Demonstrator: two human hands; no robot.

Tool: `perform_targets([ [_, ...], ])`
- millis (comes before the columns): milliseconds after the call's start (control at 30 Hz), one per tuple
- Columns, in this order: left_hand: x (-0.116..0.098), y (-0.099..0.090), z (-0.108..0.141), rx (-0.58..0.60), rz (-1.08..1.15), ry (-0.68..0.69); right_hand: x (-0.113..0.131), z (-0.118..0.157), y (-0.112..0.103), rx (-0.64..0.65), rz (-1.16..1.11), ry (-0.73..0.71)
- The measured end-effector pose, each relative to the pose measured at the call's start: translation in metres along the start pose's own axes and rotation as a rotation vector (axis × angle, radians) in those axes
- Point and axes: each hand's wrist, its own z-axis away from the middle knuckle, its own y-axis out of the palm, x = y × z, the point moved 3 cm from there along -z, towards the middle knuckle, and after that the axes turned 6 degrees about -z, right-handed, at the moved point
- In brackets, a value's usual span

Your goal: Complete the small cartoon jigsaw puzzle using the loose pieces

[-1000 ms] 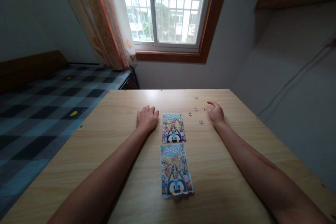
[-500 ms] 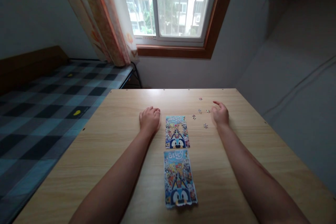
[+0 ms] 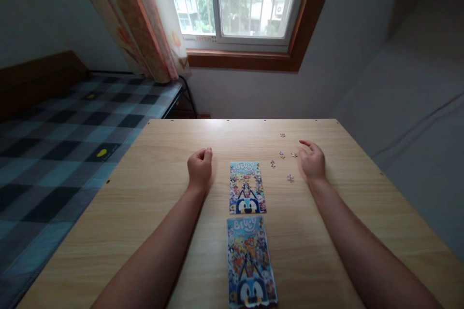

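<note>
A small colourful jigsaw puzzle [image 3: 247, 188] lies flat in the middle of the wooden table [image 3: 152, 203]. Just in front of it lies a picture card [image 3: 251, 262] with the same blue cartoon dog. My left hand [image 3: 199, 168] rests on the table to the left of the puzzle, its fingers curled into a loose fist with nothing in it. My right hand [image 3: 312, 161] rests to the right, fingers slightly bent and apart, empty. Several loose puzzle pieces [image 3: 281, 155] are scattered between the puzzle and my right hand, the nearest piece [image 3: 290, 178] just beside my wrist.
A bed with a dark checked cover [image 3: 65, 135] stands left of the table. Behind the table are a barred window [image 3: 239, 0] with a wooden frame and a patterned curtain [image 3: 137, 19]. A grey wall runs along the right.
My left hand's fingers have curled from flat into a loose fist. The view has tilted down a little, so the table's things sit lower in frame. My right hand has hardly moved.
</note>
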Motion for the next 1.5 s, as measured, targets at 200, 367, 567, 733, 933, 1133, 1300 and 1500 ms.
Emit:
perform_targets([
  [200,-0.002,-0.003,0.002,-0.046,0.001,0.000,0.005,0.001,-0.002,0.005,-0.006,-0.051],
  [367,-0.001,-0.004,0.001,-0.073,0.002,-0.001,0.006,0.001,-0.003,0.004,-0.005,-0.047],
  [567,-0.001,-0.003,0.000,-0.076,0.024,-0.003,0.011,0.003,-0.005,-0.084,-0.055,-0.017],
  [733,0.001,-0.001,-0.002,-0.091,0.025,0.007,0.015,0.003,-0.007,-0.112,-0.070,0.003],
  [933,0.004,0.004,-0.004,-0.101,0.025,0.032,0.018,0.001,-0.010,-0.154,-0.078,-0.014],
  [1133,0.007,0.009,-0.007,-0.121,0.062,0.074,0.024,0.000,-0.013,-0.190,-0.042,-0.094],
  [1300,0.001,0.008,-0.006,-0.121,0.058,0.057,0.024,0.001,-0.015,-0.219,-0.021,-0.126],
  [1500,-0.002,0.007,-0.004,-0.133,0.067,0.044,0.021,0.003,-0.013,-0.203,-0.026,-0.104],
])
